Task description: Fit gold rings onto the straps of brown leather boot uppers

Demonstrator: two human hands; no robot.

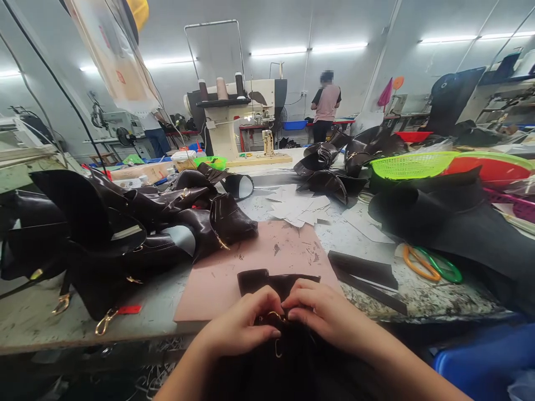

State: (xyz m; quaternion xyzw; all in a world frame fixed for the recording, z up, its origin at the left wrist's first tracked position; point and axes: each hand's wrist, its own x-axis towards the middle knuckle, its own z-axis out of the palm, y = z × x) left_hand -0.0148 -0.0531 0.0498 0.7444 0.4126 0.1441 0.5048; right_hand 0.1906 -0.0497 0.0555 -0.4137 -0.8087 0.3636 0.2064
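At the front edge of the table, my left hand (254,320) and my right hand (311,312) meet over a dark brown leather piece (288,283). Both are closed, with fingertips pinching close together at its near side. Between the thumbs shows gold-coloured metal hardware (274,315), curved like a ring. A thin gold hook (278,348) hangs just below, against dark material. My fingers hide exactly how the metal joins the leather. Part of the leather piece lies on a pink board (217,289) beyond my hands.
Dark leather bag pieces with gold clasps (100,323) are heaped at left. White paper pieces (298,206) lie mid-table. To the right are dark strips (363,270), orange-and-green-handled scissors (422,264), black sheet material (438,223) and a green basket (412,165). Behind stand a sewing machine (225,133) and a person (326,103).
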